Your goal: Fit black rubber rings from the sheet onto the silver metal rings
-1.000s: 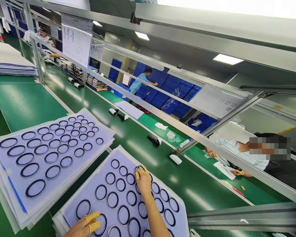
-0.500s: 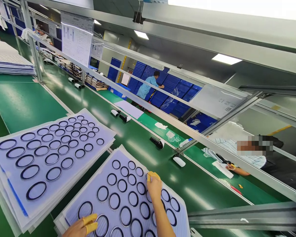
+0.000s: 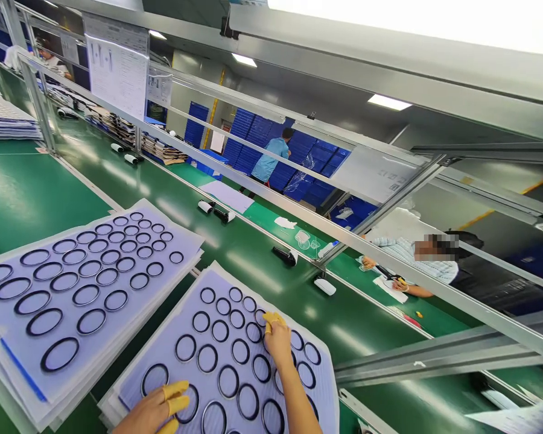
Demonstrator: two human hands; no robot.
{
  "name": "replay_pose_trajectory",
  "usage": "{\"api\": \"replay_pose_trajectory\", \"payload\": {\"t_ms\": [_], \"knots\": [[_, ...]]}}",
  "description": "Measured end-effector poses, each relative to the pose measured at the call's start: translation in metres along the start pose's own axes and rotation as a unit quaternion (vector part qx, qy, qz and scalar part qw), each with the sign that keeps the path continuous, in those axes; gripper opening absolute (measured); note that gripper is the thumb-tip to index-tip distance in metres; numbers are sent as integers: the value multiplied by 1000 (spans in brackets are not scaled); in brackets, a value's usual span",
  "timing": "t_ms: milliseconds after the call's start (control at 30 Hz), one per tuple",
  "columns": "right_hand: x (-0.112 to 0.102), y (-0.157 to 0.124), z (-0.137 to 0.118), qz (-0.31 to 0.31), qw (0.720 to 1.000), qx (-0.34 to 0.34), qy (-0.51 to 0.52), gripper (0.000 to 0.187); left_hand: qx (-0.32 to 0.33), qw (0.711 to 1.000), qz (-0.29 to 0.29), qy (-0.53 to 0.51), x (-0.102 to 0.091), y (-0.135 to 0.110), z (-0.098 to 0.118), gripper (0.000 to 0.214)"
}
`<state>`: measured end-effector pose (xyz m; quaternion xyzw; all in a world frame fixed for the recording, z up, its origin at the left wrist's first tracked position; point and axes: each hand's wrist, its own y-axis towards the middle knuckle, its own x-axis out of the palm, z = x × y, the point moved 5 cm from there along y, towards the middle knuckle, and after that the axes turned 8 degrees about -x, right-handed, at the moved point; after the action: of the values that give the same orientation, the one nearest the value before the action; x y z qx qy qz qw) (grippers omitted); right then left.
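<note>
A pale sheet (image 3: pixel 235 367) carrying several black rings lies on top of a stack in front of me. My right hand (image 3: pixel 277 339), yellow cots on its fingertips, reaches to the sheet's far edge with fingers bent down on a ring there. My left hand (image 3: pixel 156 408), also with yellow fingertip cots, rests flat on the sheet's near left corner beside a large ring. A second stack of ring sheets (image 3: pixel 79 283) sits to the left.
The green conveyor belt (image 3: pixel 235 253) runs diagonally past the sheets, with small black and white tools (image 3: pixel 285 255) on it. A metal frame rail (image 3: pixel 271 199) crosses above. A co-worker (image 3: pixel 411 265) works across the belt; another person stands by blue crates (image 3: pixel 298 163).
My right hand moved from a ring nearer the sheet's middle out to its far edge. The view shifted slightly; the left hand stayed on the near corner.
</note>
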<state>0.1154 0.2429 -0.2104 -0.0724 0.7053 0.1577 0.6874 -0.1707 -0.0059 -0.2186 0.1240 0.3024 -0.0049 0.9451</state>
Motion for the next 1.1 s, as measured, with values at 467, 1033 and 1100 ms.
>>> {"api": "replay_pose_trajectory", "payload": {"t_ms": [467,1033,1100], "knots": [[-19,-125,108,-85,995,-9,-54,22,22,979,-56,197,-32,212,-35,21],[-26,-97,54,-39,991,-124,-25,10,136,951,-121,251,6,231,-42,25],[-30,-95,52,-34,991,-127,-26,16,153,948,-130,248,16,230,-36,27]]}}
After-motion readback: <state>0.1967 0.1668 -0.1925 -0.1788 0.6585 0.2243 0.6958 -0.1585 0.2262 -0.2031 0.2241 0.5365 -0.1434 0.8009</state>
